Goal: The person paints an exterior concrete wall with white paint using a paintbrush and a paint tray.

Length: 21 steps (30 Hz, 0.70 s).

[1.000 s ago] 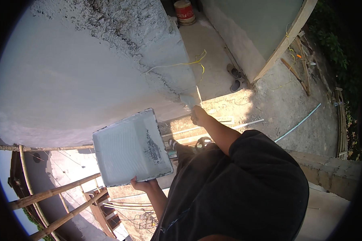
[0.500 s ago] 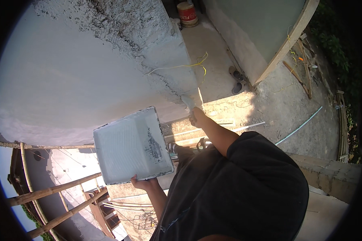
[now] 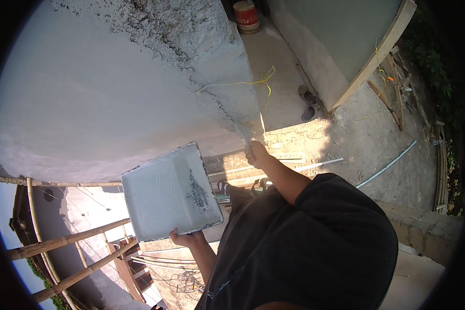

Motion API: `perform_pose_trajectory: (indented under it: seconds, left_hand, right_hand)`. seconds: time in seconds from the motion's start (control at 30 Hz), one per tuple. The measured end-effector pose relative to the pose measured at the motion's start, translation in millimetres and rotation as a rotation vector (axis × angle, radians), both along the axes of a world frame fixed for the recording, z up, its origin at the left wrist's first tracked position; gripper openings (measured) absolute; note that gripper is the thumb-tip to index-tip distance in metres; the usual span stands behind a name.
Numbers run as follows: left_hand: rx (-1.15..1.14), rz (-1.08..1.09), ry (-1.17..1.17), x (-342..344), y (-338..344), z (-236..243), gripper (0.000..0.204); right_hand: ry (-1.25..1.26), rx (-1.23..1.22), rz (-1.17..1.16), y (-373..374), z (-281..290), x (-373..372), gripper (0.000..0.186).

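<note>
My left hand [image 3: 187, 238] grips the near edge of a paint tray [image 3: 163, 194], a wide tray with a ribbed slope, coated in pale paint. Bare dark patches show on the tray's right side. In my right hand [image 3: 257, 154] is a paintbrush [image 3: 242, 130], its pale head against the lower right part of the wall [image 3: 113, 98]. The wall is mostly smooth and light, with a rough, pitted strip running down toward the brush. Out of the wall, above the brush, comes a yellow and white electric wire [image 3: 235, 83].
Bamboo poles [image 3: 82, 236] cross at the lower left. A red and white bucket [image 3: 246, 16] stands at the far end of the passage, with a pair of dark shoes [image 3: 308, 106] by the doorway. Wood scraps [image 3: 392, 98] and a pale blue pipe [image 3: 387, 164] lie on the ground to the right.
The view has shifted slightly, so the scene sits a little to the right. The brush has tilted more upright against the wall. Both hands keep their hold.
</note>
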<state>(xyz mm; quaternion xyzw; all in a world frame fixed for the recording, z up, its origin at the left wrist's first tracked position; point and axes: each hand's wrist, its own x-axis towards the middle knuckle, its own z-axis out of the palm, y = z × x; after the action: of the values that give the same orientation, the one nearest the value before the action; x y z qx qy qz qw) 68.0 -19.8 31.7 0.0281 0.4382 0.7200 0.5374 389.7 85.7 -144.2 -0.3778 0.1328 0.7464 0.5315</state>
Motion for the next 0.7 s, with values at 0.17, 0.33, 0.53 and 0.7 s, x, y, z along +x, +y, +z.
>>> perform_pose_trajectory:
  seconds: [0.17, 0.33, 0.53, 0.7]
  left_hand:
    - [0.003, -0.007, -0.005, 3.5, 3.2, 0.9, 0.076]
    - [0.003, -0.022, -0.024, 6.8, 8.0, 1.5, 0.074]
    - [0.010, -0.024, -0.032, 12.4, 8.9, 3.9, 0.073]
    - [-0.010, 0.001, -0.043, 7.2, 4.0, -3.0, 0.073]
  right_hand:
    - [-0.053, -0.099, -0.111, 1.3, 7.0, 4.6, 0.014]
    - [-0.134, -0.084, -0.017, 7.1, 5.7, -6.1, 0.013]
    - [-0.183, -0.161, -0.046, 2.0, 8.5, -2.6, 0.013]
    - [-0.255, -0.104, -0.059, 15.0, 12.0, -6.0, 0.012]
